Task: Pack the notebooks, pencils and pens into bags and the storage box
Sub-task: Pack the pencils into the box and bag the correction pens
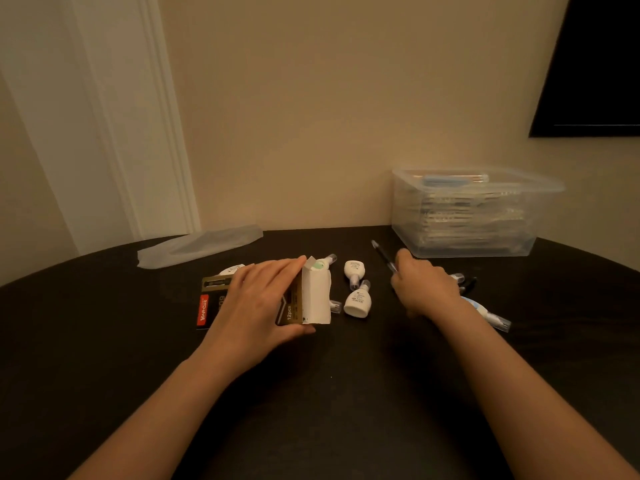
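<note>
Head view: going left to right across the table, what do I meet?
Frosted plastic bag → black-and-gold pen box, gripped by the left hand → two white correction-tape dispensers → dark pen, held by the right hand → clear storage box.

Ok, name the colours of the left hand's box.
The box is black and gold, red logo; head view.

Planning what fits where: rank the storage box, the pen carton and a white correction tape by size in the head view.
1. storage box
2. pen carton, partly under the left hand
3. correction tape
</note>
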Demonstrator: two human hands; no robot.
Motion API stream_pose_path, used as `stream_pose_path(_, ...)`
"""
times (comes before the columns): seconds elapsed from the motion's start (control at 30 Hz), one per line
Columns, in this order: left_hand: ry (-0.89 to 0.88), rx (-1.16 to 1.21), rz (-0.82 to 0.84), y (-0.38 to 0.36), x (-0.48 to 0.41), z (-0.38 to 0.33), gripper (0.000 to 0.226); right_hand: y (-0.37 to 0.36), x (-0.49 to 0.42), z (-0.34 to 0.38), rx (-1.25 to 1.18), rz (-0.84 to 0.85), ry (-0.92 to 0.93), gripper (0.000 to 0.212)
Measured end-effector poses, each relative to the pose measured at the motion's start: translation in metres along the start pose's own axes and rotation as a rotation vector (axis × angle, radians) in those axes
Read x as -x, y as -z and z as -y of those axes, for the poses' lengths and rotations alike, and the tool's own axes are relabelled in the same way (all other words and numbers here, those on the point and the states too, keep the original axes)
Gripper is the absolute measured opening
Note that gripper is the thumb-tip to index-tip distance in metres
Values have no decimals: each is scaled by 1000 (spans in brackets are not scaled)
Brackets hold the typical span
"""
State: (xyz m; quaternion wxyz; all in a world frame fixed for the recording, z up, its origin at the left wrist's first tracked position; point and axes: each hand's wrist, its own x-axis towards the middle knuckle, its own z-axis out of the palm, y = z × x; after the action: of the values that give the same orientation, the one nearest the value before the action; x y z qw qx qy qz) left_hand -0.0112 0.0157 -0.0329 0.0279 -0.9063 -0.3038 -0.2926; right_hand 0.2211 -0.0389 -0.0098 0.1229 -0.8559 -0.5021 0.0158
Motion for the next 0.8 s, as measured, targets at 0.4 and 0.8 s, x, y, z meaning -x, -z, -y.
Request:
stream_pose_path(0.4, 187, -47, -90, 2, -1, 9, 95, 12, 17, 16, -775, 30, 463, 10)
stream_pose_path(0.8, 40, -14, -91, -5, 0, 4, 95, -16, 34, 57, -881, -188, 451, 32)
